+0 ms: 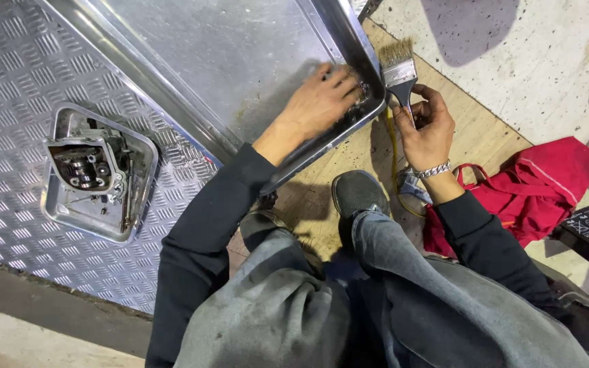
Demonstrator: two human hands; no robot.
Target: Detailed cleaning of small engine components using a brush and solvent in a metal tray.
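Head view: person crouched, both hands at tray corner.
Left hand (318, 102): flat, fingers spread, pressing a small part I can't make out into steel tray (240, 54) corner.
Right hand (427, 126): closed around paintbrush (399, 71) handle, bristles up, just right of tray rim.
Technique: probably keep the part pinned, brush toward corner.
Nearby: engine part in small pan (97, 170) well left; red cloth (533, 187) right of wrist.
Obstruction: tray rim sits between brush and part.
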